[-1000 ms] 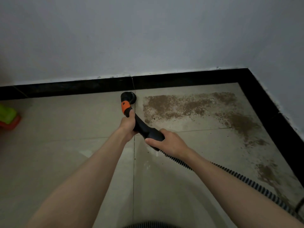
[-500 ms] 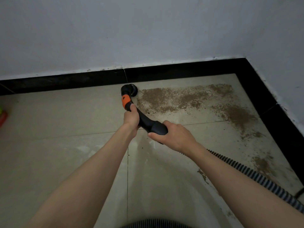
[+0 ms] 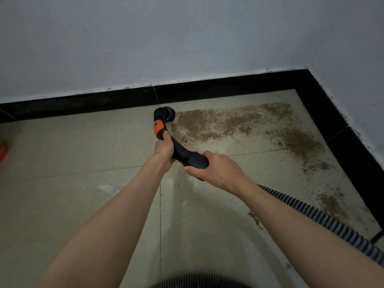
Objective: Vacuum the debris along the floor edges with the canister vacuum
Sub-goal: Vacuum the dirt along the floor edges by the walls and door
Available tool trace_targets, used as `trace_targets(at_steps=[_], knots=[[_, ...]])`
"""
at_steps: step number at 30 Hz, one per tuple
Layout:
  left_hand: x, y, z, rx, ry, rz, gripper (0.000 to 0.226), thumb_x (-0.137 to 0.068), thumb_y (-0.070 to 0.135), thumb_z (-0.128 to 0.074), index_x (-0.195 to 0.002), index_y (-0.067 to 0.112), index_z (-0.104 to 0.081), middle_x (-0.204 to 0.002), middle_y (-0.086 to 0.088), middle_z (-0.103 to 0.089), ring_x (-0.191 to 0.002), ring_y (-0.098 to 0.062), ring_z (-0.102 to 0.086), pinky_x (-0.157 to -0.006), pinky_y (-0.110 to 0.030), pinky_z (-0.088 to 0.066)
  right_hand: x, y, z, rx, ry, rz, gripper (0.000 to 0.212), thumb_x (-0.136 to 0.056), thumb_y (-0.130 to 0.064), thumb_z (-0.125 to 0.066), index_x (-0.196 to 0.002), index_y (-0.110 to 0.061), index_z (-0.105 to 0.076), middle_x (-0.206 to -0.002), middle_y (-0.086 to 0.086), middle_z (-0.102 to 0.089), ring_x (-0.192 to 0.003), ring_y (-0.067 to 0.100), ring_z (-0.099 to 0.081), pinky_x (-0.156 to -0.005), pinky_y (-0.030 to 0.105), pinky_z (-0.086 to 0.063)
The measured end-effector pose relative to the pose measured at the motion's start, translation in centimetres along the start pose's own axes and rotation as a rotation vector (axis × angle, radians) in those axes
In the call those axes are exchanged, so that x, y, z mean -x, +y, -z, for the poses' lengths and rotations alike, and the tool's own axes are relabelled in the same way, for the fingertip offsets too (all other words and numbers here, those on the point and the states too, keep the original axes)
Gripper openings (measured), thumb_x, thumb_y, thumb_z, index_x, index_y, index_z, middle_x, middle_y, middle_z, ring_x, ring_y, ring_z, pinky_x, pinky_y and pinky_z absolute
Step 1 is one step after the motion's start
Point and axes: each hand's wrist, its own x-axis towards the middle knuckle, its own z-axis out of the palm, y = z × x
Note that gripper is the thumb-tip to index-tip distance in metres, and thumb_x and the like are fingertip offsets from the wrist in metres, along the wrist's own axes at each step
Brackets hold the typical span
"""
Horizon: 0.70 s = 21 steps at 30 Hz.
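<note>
Tiled floor point(image 3: 83, 163); hands-held vacuum handle point(image 3: 182, 152) angled wallward, brush point(image 3: 166, 113) seemingly touching debris point(image 3: 228, 121).

Two bare forearms, no sleeves, watch or rings.

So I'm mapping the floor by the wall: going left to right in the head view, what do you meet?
Green and red object at the edge → round brush nozzle → brown debris patch → black skirting of the right wall.
</note>
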Motion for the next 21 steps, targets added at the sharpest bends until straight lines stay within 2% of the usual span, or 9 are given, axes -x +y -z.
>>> trace_targets(at_steps=[4,11,17,21], knots=[[-0.5,0.1,-0.4,-0.022,0.001,0.005,0.054,-0.103,0.038,-0.031,-0.142,0.001,-0.031,-0.136,-0.02,-0.049,-0.121,-0.033,-0.05,-0.087,-0.039,-0.046,-0.2,0.3,0.1,-0.016,-0.016,-0.003,0.058,-0.08,-0.072,-0.054,-0.104,-0.019,-0.054,-0.088,-0.001,-0.064,-0.077,0.017,-0.062,-0.065,0.032,-0.048],[-0.7,-0.1,-1.9,-0.061,-0.019,-0.011,0.054,-0.103,0.036,-0.03,-0.145,0.002,-0.026,-0.138,-0.019,-0.046,-0.124,-0.033,-0.048,-0.084,-0.037,-0.044,0.0,1.4,0.5,-0.045,-0.018,-0.035,0.057,-0.08,-0.073,-0.053,-0.102,-0.02,-0.053,-0.089,-0.001,-0.065,-0.079,0.018,-0.062,-0.066,0.032,-0.049],[-0.4,-0.3,-3.3,-0.08,-0.036,-0.014,0.051,-0.103,0.037,-0.031,-0.142,0.003,-0.031,-0.136,-0.019,-0.048,-0.123,-0.033,-0.049,-0.096,-0.042,-0.046,0.5,2.5,1.1,-0.076,-0.007,-0.075,0.055,-0.079,-0.073,-0.055,-0.097,-0.021,-0.052,-0.084,-0.002,-0.063,-0.073,0.016,-0.06,-0.06,0.03,-0.043],[-0.1,-0.5,-4.2,-0.102,-0.038,-0.018,0.053,-0.103,0.036,-0.03,-0.143,0.001,-0.029,-0.138,-0.019,-0.046,-0.125,-0.033,-0.048,-0.095,-0.042,-0.045,0.9,3.1,1.5,-0.091,-0.009,-0.081,0.056,-0.079,-0.074,-0.055,-0.096,-0.021,-0.052,-0.084,-0.002,-0.064,-0.071,0.017,-0.06,-0.06,0.031,-0.045]])
